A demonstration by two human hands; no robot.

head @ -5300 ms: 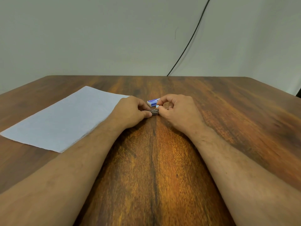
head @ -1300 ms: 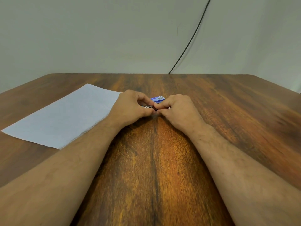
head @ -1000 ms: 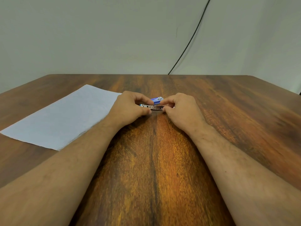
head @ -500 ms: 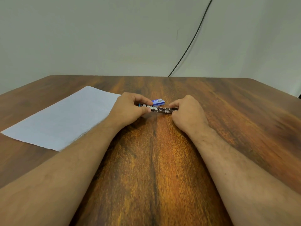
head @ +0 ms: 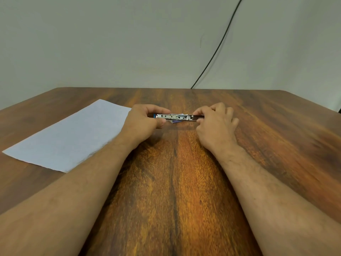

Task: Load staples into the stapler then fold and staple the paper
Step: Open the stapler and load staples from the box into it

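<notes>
Holding the stapler (head: 173, 116) level above the middle of the worktop (head: 175, 182), lengthwise from left to right, its metal channel facing me. My left hand (head: 142, 121) grips the stapler's left end, fingers curled over the top and thumb beneath. My right hand (head: 215, 124) pinches the right end, where a narrow metal piece (head: 197, 117) sticks out toward my fingertips; whether it is the pusher or a strip of staples I cannot tell. Both hands are clamped on the stapler, with a bare stretch of it showing between them.

Staple box (head: 176, 121): small, blue, only a corner visible just under and behind the stapler.

Paper (head: 70, 137): one pale sheet, flat and unfolded, on the left part of the worktop, its near right edge passing under my left forearm.

Worktop: dark brown wood grain, both forearms stretched above it.

Cable (head: 217, 47): black, running down the pale wall (head: 110, 43) to the worktop's far edge.
</notes>
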